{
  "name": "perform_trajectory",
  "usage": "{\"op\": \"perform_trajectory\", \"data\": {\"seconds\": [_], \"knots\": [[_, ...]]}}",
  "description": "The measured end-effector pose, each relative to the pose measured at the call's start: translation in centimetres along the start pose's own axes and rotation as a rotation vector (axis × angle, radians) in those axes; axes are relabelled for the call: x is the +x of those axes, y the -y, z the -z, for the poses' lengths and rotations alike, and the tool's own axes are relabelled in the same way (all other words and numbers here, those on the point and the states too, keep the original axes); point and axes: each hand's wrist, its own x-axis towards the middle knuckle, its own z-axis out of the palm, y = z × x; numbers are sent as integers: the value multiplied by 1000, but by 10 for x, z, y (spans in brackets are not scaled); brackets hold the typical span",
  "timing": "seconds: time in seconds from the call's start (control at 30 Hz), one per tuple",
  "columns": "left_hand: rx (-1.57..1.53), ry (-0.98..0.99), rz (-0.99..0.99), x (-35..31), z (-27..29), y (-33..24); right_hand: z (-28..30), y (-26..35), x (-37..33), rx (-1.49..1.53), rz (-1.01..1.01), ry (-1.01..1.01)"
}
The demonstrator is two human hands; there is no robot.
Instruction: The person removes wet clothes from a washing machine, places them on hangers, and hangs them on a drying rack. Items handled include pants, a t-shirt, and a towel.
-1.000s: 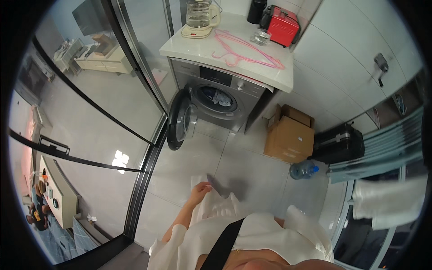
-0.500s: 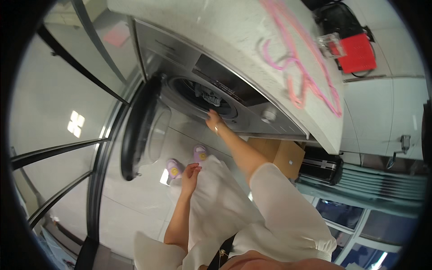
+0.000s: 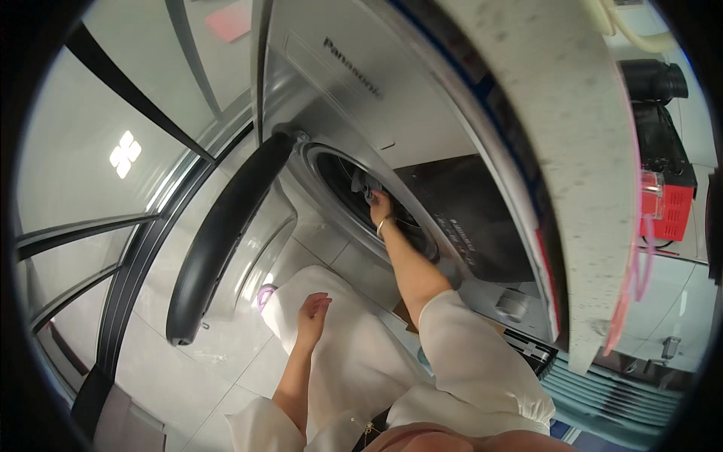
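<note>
My right hand (image 3: 382, 209), with a band at its wrist, reaches through the round opening of a silver front-loading washing machine (image 3: 339, 56). Its fingers are closed at the edge of a grey cloth (image 3: 365, 183) lying in the dark drum; part of the cloth is hidden inside. To the left of the opening, the machine's round door (image 3: 230, 233) is swung wide, its black rim and clear bowl showing. My left hand (image 3: 312, 315) hovers in front of my white skirt (image 3: 350, 339), fingers loosely bent and nothing in them.
A pale speckled countertop (image 3: 580, 188) juts over the machine. On its far side are a red-and-black appliance (image 3: 670, 203) and pink hangers (image 3: 642, 264). Black-framed glass panels (image 3: 98, 166) stand at the left. A teal ribbed surface (image 3: 602, 399) lies at lower right.
I have leaned closer to the machine. My right hand has moved from the rim of the opening into the drum, onto the grey cloth. My left hand stays near my skirt.
</note>
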Motion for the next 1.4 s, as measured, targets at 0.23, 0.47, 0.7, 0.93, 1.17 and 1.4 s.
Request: {"op": "perform_trajectory", "data": {"seconds": [0.23,0.47,0.7,0.93,1.17,1.4], "knots": [[-411,-138,332,-43,-28,-56,100,145,-240,690,-125,392],[-927,-22,527,-77,-59,-74,218,206,-381,617,-175,1212],[-684,-165,358,-194,-86,-135,279,184,-411,984,-798,1300],[-494,-52,306,-354,-100,-189,253,219,-399,1361,-995,952],[-141,12,329,-482,-92,-135,202,283,-464,1049,-537,1308],[-374,-190,-53,-605,-68,-40,253,359,-611,1176,-369,1678]]}}
